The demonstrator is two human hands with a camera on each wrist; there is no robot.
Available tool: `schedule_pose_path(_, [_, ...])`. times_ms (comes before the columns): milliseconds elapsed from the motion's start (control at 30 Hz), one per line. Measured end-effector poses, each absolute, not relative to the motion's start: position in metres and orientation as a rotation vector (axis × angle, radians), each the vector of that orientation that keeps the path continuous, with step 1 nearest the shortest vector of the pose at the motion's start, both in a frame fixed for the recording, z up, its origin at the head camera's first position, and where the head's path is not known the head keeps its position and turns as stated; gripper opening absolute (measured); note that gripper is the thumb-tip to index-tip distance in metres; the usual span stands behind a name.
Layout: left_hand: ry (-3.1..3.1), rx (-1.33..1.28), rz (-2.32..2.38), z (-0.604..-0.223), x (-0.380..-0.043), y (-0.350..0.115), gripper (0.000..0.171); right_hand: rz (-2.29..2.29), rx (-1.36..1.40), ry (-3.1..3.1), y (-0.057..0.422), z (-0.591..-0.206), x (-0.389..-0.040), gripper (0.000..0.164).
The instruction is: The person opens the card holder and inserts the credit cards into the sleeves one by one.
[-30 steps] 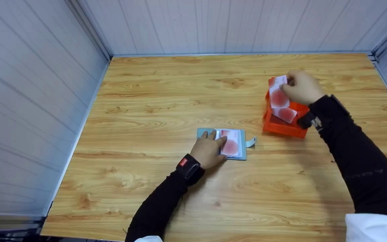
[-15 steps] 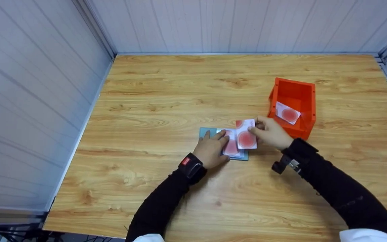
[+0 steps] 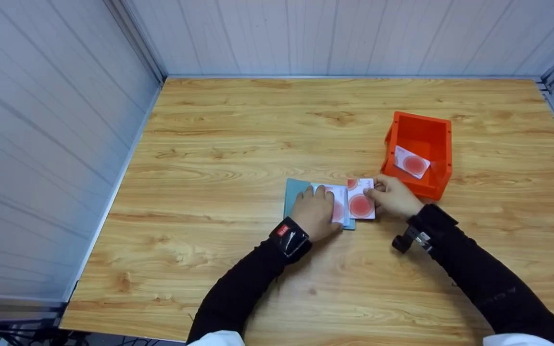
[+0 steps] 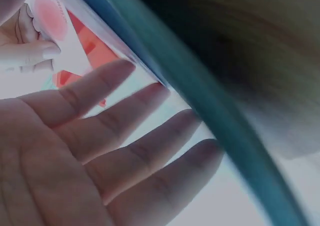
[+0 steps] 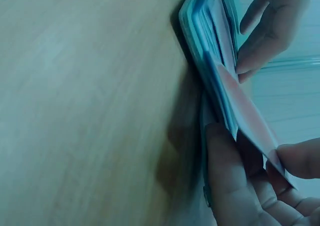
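A teal card holder [image 3: 296,190] lies spread on the table, with a white card printed with a red circle showing in its clear sleeve. My left hand [image 3: 314,214] rests across it, fingers extended; in the left wrist view the fingertips [image 4: 207,148] touch the holder's pages and teal edge. Between thumb and fingers, my right hand [image 3: 396,198] pinches another white card [image 3: 361,204] with a red circle, at the holder's right side. The right wrist view shows this card [image 5: 250,116] tilted, its far edge against the holder's sleeves [image 5: 217,31]; whether it is inside one, I cannot tell.
An orange bin [image 3: 444,163] stands to the right, beyond my right hand, with one similar card [image 3: 411,163] in it. The wood-grain table [image 3: 238,144] meets pale panel walls [image 3: 258,38] at the back and left.
My right hand has carried a card out of the orange bin, left and nearer, to the holder's right edge. My left hand has shifted slightly right over the holder.
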State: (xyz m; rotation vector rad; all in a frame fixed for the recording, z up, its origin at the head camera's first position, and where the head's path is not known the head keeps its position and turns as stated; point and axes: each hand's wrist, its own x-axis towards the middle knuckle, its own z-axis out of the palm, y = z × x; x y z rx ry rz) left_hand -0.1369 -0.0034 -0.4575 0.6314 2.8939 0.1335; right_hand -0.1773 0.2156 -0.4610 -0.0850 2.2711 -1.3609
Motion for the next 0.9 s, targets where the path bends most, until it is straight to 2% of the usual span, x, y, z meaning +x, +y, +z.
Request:
schedule_pose_path(233, [2.954,0.597,0.041,-0.463,-0.134,0.006,0.096,-1.375,-0.063,2.255,0.216,-0.468,-0.176,0.029])
schedule_pose_path(300, [2.957,0.596,0.038,-0.464,-0.135,0.006,0.098,-1.380,-0.067,2.263,0.216,-0.469,-0.176,0.024])
schedule_pose_path(467, [2.939,0.611,0.118,-0.461,-0.135,0.002,0.094,-1.362,-0.115,2.310,0.215,-0.470,-0.175,0.012])
schedule_pose_path(700, [2.790,0.594,0.522,-0.449,-0.138,-0.014,0.085,-1.367,-0.093,2.281,0.214,-0.467,-0.174,0.013])
schedule_pose_path(900, [2.593,0.497,0.865,-0.439,-0.144,-0.040,0.086,-1.329,-0.055,2.217,0.216,-0.463,-0.175,0.013])
